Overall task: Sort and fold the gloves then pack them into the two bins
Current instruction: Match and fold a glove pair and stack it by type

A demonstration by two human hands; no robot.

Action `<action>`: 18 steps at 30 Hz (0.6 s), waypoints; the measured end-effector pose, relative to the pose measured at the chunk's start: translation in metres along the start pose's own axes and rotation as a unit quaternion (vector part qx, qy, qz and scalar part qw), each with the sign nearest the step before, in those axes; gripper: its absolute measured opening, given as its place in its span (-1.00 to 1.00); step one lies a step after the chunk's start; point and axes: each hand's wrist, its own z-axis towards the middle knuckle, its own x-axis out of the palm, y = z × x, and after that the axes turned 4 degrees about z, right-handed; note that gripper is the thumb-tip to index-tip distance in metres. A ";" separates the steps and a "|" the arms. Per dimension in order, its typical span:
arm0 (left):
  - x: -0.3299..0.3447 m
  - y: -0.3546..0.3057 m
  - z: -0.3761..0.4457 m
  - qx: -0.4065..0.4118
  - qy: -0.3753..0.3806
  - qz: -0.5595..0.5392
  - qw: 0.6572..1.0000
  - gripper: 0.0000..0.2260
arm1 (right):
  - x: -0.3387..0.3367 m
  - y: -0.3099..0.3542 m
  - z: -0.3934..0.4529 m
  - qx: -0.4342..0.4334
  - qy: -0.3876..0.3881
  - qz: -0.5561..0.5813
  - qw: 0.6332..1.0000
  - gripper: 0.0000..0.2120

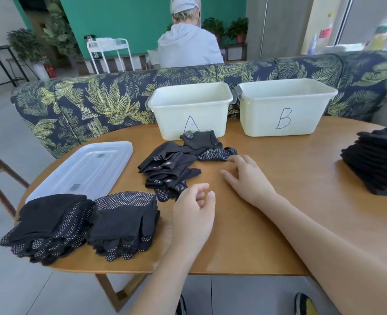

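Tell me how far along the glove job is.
Done: two folded stacks at the near left, another stack at the right. In hand: nothing; the right hand touches a glove from the loose pile, the left hand hovers. Left: bins A and B look empty.

Left hand (193,214) hovers with fingers loosely curled; right hand (247,178) reaches forward, palm down, fingers relaxed.

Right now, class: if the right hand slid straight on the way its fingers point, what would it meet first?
The right hand points up-left, its fingertips beside the dotted black glove at the loose pile's edge. It would likely meet that glove first; bin A stands beyond.
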 end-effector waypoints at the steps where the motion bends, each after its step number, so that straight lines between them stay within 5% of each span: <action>1: 0.001 0.001 0.001 -0.001 -0.005 -0.004 1.000 -0.79 | 0.002 0.001 0.008 0.002 -0.004 -0.007 1.000 -0.56; 6: 0.007 0.001 0.005 -0.002 -0.006 -0.021 1.000 -0.81 | 0.012 0.003 0.043 -0.009 -0.011 -0.050 0.999 -0.54; 10: 0.008 0.002 0.008 0.006 -0.003 -0.018 1.000 -0.82 | 0.018 0.002 0.058 -0.016 -0.006 -0.082 0.996 -0.70; 18: 0.007 0.002 0.008 0.014 -0.006 -0.007 1.000 -0.80 | 0.005 -0.003 0.011 -0.065 -0.030 -0.071 0.995 -0.81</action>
